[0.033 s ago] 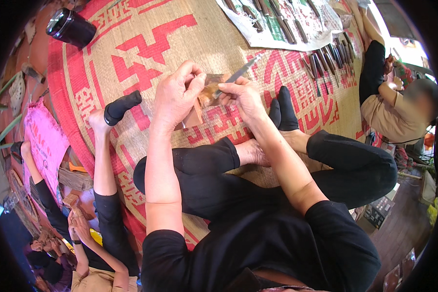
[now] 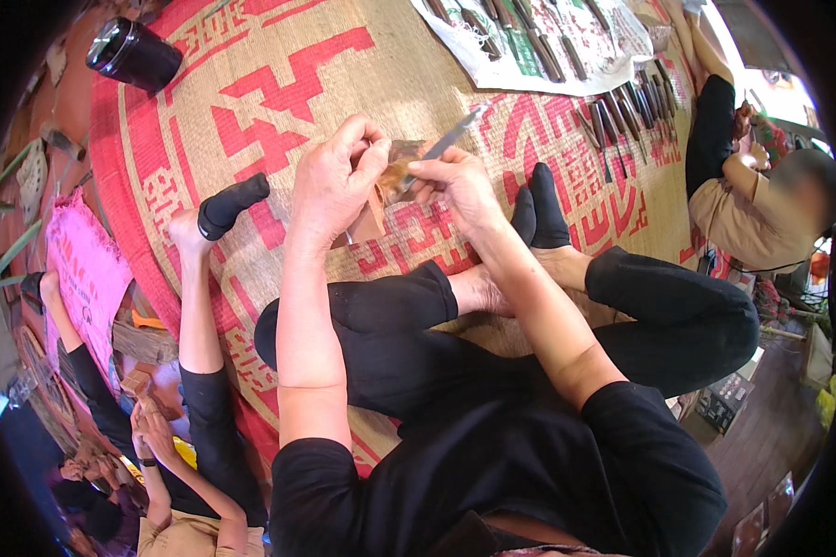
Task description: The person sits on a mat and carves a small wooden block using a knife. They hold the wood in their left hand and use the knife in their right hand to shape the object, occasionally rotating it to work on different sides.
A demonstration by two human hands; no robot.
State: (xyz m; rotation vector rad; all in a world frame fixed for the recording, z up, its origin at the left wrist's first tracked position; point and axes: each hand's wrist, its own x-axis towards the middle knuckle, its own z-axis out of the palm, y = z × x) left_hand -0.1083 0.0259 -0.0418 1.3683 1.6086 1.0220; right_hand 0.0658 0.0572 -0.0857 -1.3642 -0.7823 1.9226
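Observation:
My left hand (image 2: 342,176), fingers curled, grips a brown wooden block (image 2: 369,221) whose lower end shows below the palm. The upper part of the block is blurred and partly covered by my fingers. Close on its right, my right hand (image 2: 460,188) pinches a slim grey carving tool (image 2: 453,132) with a pale tip pointing up and to the right. The tool's lower end meets the wood between my hands, though blur hides the exact contact.
A patterned mat (image 2: 372,84) lies under my crossed legs. Several carving tools (image 2: 632,111) line its far right beside a white sheet (image 2: 613,56) bearing more tools. At far left stands a black canister (image 2: 135,54). People sit at lower left and far right.
My right hand and the carving tool have shifted slightly left, toward my left hand. The left hand and the block stay nearly still.

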